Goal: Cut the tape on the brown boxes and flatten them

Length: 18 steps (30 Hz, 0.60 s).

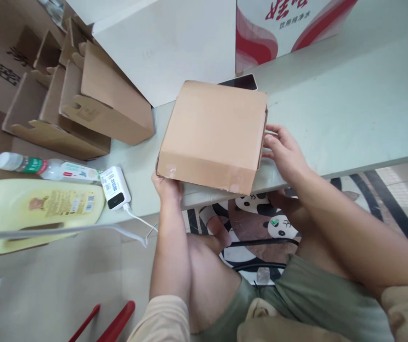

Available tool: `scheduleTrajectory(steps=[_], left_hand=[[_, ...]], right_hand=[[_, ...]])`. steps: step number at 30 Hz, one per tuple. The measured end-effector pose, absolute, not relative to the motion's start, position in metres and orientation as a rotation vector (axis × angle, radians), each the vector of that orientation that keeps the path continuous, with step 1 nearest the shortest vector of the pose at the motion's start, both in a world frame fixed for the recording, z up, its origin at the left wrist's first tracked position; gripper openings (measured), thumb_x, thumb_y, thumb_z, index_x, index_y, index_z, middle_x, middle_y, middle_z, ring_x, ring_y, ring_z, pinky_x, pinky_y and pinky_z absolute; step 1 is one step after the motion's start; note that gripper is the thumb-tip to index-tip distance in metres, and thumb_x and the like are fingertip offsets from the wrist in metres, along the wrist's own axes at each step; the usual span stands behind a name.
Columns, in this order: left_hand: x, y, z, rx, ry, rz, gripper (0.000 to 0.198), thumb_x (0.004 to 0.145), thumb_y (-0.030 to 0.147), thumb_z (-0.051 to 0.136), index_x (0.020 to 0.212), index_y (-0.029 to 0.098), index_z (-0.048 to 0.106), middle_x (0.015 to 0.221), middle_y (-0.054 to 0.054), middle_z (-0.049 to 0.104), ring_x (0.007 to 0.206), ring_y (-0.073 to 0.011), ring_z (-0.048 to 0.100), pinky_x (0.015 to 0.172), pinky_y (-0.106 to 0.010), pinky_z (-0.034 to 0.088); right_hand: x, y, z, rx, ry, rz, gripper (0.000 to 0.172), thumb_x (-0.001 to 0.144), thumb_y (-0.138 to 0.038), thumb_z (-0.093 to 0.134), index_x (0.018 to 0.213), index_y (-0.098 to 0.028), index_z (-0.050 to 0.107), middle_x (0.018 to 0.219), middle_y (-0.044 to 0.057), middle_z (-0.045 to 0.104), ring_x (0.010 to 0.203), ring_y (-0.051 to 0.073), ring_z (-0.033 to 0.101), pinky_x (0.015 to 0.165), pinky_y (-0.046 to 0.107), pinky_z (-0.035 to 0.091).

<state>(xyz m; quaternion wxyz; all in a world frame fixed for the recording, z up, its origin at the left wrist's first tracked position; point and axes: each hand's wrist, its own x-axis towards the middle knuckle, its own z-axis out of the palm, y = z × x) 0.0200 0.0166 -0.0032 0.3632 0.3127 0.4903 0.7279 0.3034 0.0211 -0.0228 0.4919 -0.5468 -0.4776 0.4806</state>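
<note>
A closed brown cardboard box (214,128) sits tilted at the table's front edge, its near side reaching past the edge. My left hand (168,187) is under the box's near left corner and grips it from below; the fingers are hidden by the cardboard. At the box's right side is my right hand (284,149), fingers apart, with the fingertips at the cardboard edge. Whether those fingertips press on the box I cannot tell. Behind the box, a dark-screened flat device (241,82) is partly covered.
Folded cardboard boxes (107,95) stand at the left. Near them lie a plastic bottle (47,166), a white device with a cable (115,186) and a large pale-yellow bottle (40,209). A white carton (175,47) and a red-and-white carton (286,28) stand behind on the table (361,104).
</note>
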Motion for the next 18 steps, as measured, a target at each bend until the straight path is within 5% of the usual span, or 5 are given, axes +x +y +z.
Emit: scheduleTrajectory(steps=[4, 7, 10, 18], left_hand=[[0.021, 0.015, -0.007, 0.818, 1.235, 1.837, 0.038, 0.055, 0.049, 0.091, 0.073, 0.020, 0.074, 0.078, 0.000, 0.071, 0.081, -0.0142, 0.066, 0.081, -0.025, 0.055], [0.021, 0.014, -0.009, 0.804, 1.239, 1.777, 0.041, 0.054, 0.047, 0.093, 0.081, 0.021, 0.074, 0.085, -0.001, 0.073, 0.085, -0.0161, 0.068, 0.082, -0.027, 0.056], [0.021, 0.013, -0.009, 0.799, 1.219, 1.739, 0.044, 0.056, 0.048, 0.093, 0.085, 0.023, 0.072, 0.090, -0.001, 0.074, 0.091, -0.0178, 0.069, 0.084, -0.028, 0.055], [0.010, 0.013, -0.019, 0.622, 1.257, 1.679, 0.044, 0.068, 0.056, 0.082, 0.095, 0.025, 0.066, 0.100, -0.002, 0.075, 0.103, -0.0192, 0.070, 0.090, -0.031, 0.055]], right_hand=[[0.303, 0.020, -0.018, -1.299, -1.275, 1.119, 0.068, 0.088, -0.070, 0.057, 0.142, -0.031, 0.044, 0.154, 0.012, 0.053, 0.137, 0.032, 0.058, 0.102, 0.052, 0.060], [0.302, 0.017, -0.015, -1.239, -1.491, 0.971, 0.082, 0.087, -0.075, 0.055, 0.155, -0.035, 0.032, 0.171, 0.007, 0.029, 0.155, 0.034, 0.036, 0.121, 0.059, 0.042], [0.299, 0.016, -0.012, -1.231, -1.637, 0.831, 0.080, 0.089, -0.076, 0.050, 0.157, -0.035, 0.037, 0.174, 0.003, 0.022, 0.162, 0.032, 0.019, 0.131, 0.061, 0.022], [0.292, 0.016, -0.012, -1.198, -1.736, 0.811, 0.077, 0.091, -0.077, 0.044, 0.155, -0.034, 0.043, 0.174, 0.001, 0.018, 0.163, 0.030, 0.014, 0.134, 0.058, 0.013]])
